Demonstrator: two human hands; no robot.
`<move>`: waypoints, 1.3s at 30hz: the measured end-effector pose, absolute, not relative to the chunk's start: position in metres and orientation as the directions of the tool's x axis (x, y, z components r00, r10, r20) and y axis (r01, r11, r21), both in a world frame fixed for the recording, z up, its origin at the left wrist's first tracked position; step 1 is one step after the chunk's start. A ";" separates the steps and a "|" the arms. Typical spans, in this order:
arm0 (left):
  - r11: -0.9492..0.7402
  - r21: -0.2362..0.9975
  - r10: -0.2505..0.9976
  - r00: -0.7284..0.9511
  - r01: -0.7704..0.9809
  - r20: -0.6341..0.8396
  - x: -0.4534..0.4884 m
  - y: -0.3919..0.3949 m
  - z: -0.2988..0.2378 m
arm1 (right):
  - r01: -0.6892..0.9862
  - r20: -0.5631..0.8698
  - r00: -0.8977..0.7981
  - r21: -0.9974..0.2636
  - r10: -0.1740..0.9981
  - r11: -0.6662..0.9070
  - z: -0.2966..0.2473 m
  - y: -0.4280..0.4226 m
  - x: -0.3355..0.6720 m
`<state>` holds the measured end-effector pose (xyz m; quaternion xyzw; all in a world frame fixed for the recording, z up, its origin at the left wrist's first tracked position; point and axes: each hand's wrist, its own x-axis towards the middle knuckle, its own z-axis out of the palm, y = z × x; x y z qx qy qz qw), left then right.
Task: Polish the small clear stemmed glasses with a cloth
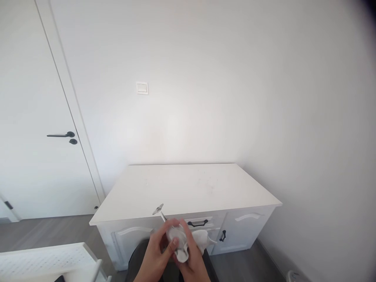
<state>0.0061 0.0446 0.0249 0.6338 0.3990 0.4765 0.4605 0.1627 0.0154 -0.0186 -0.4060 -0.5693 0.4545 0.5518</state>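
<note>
Close in front of my body, both hands meet around a bunched white cloth [180, 252] and a stemmed glass [159, 209]. The glass is tilted, its round foot and thin stem pointing up and left past my fingers. Its bowl is hidden by the cloth and my hands. My left hand [160, 248] is closed around the glass near the stem, with the thumb pressed on the cloth. My right hand [190, 252] wraps the cloth from the other side. A loose end of the cloth hangs out to the right of it.
Beyond my hands stands a low white cabinet [182, 188] against the wall, with black handles [197, 223] on its front. A white door [35, 117] is at left. White furniture [49, 258] sits at lower left, and a pale object [293, 276] at the bottom right.
</note>
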 end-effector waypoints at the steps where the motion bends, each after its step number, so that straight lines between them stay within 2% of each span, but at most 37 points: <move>1: -0.277 0.960 0.933 0.245 0.028 0.262 0.005 0.045 0.023 | -0.214 0.212 -0.037 -0.956 0.977 0.199 -0.013 0.014 0.160; 3: -0.322 0.946 0.903 0.285 -0.042 0.320 0.003 0.046 0.021 | -0.490 0.141 -0.051 -0.866 0.989 0.099 0.000 0.013 0.156; 4: -0.337 0.940 0.891 0.303 -0.059 0.338 0.000 0.047 0.020 | -0.574 0.123 -0.070 -0.817 0.990 0.061 0.006 0.013 0.155; 6: -0.347 0.934 0.868 0.348 -0.083 0.353 -0.005 0.050 0.020 | -0.659 0.106 -0.101 -0.752 0.989 0.013 0.012 0.013 0.154; 8: -0.344 0.932 0.844 0.397 -0.116 0.361 -0.009 0.054 0.023 | -0.672 0.129 -0.112 -0.740 0.985 0.021 0.012 0.013 0.154; 10: -0.329 0.930 0.832 0.414 -0.165 0.368 -0.009 0.055 0.027 | -0.570 0.179 -0.077 -0.815 0.981 0.104 0.007 0.014 0.156; 13: -0.252 0.938 0.863 0.383 -0.236 0.329 -0.003 0.054 0.034 | -0.161 0.324 0.001 -0.934 0.946 0.320 -0.010 0.017 0.162; 15: -0.183 0.946 0.900 0.341 -0.268 0.271 0.003 0.052 0.036 | 0.102 0.427 -0.049 -0.897 0.903 0.430 -0.024 0.019 0.163; 17: -0.151 0.954 0.931 0.288 -0.258 0.225 0.006 0.049 0.038 | 0.210 0.463 -0.072 -0.859 0.884 0.467 -0.034 0.019 0.160; 18: -0.165 0.960 0.940 0.259 -0.228 0.223 0.005 0.048 0.039 | 0.184 0.448 -0.043 -0.875 0.893 0.448 -0.036 0.018 0.156; 19: -0.200 0.961 0.940 0.238 -0.191 0.244 0.003 0.047 0.039 | 0.082 0.407 -0.004 -0.910 0.914 0.406 -0.034 0.016 0.151; 21: -0.305 0.943 0.911 0.249 -0.130 0.329 -0.005 0.047 0.041 | -0.252 0.275 0.039 -0.928 0.961 0.276 -0.022 0.012 0.141; 23: -0.397 0.912 0.847 0.343 -0.103 0.407 -0.015 0.047 0.043 | -0.529 0.154 -0.032 -0.841 0.988 0.114 -0.005 0.011 0.135; 25: -0.429 0.901 0.797 0.440 -0.067 0.413 -0.023 0.047 0.043 | -0.663 0.090 -0.124 -0.749 0.988 -0.015 0.010 0.013 0.134; 27: -0.409 0.911 0.809 0.438 -0.059 0.392 -0.026 0.049 0.039 | -0.702 0.067 -0.141 -0.710 0.988 -0.052 0.017 0.017 0.140; 29: -0.324 0.937 0.878 0.327 -0.129 0.349 -0.027 0.050 0.033 | -0.639 0.064 -0.064 -0.769 0.996 0.008 0.017 0.021 0.147; 32: -0.171 0.962 0.971 0.127 -0.214 0.201 -0.026 0.051 0.022 | -0.386 0.129 0.037 -0.913 0.991 0.133 0.010 0.027 0.158; 34: -0.084 0.971 0.994 0.048 -0.224 0.097 -0.028 0.051 0.021 | -0.206 0.186 0.048 -0.960 0.981 0.192 0.005 0.029 0.164; 37: -0.035 0.956 0.998 -0.062 -0.290 0.017 -0.037 0.050 0.030 | 0.082 0.254 0.061 -0.965 0.965 0.249 -0.004 0.029 0.175; 39: -0.052 0.949 0.994 -0.112 -0.310 0.017 -0.044 0.052 0.039 | 0.258 0.315 -0.020 -0.916 0.949 0.309 -0.012 0.027 0.186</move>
